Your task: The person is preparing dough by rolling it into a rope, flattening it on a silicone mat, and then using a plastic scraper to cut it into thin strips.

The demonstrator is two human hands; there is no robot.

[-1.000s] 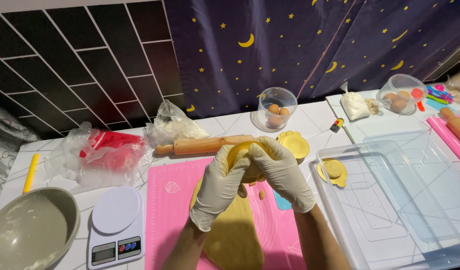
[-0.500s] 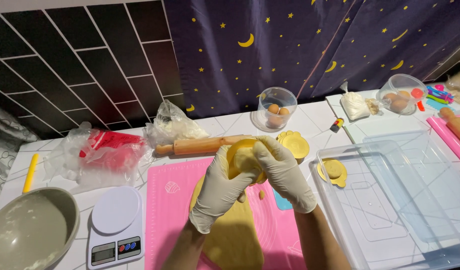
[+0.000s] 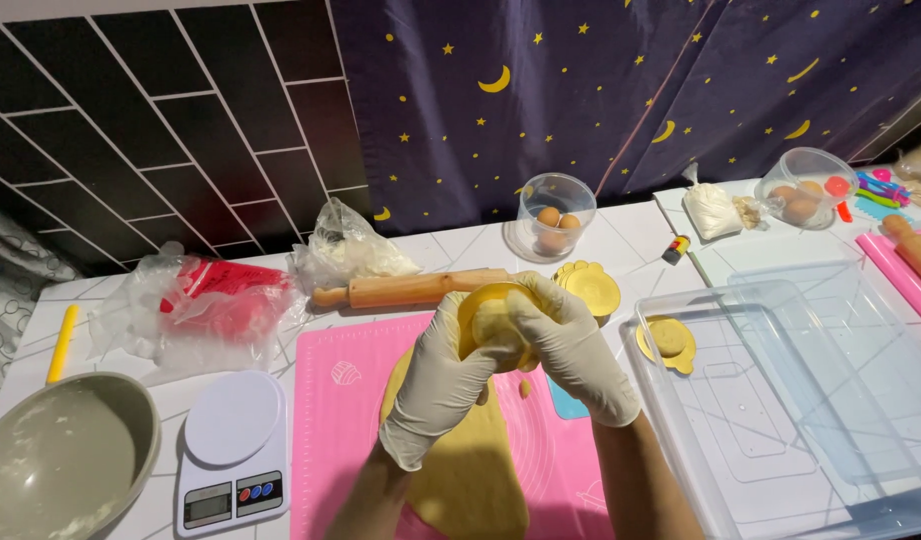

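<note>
Both of my hands wear pale latex gloves and meet above a pink silicone mat (image 3: 351, 420). My left hand (image 3: 443, 375) and my right hand (image 3: 571, 350) together clasp a round yellow mould (image 3: 489, 318) with yellow dough in it, held up off the mat. Below my hands a rolled-out sheet of yellow dough (image 3: 471, 470) lies on the mat. A second yellow mould (image 3: 593, 286) rests just behind my right hand. A third yellow mould (image 3: 669, 342) holding a piece of dough lies to the right.
A wooden rolling pin (image 3: 416, 289) lies behind the mat. At left stand a white kitchen scale (image 3: 231, 450), a floury grey bowl (image 3: 61, 465) and plastic bags (image 3: 201, 305). A clear plastic box (image 3: 811, 390) fills the right. A tub of eggs (image 3: 554, 215) stands at the back.
My hands have shifted slightly on the mould, with the fingers of the right hand wrapping further over it. Everything else stays in place.
</note>
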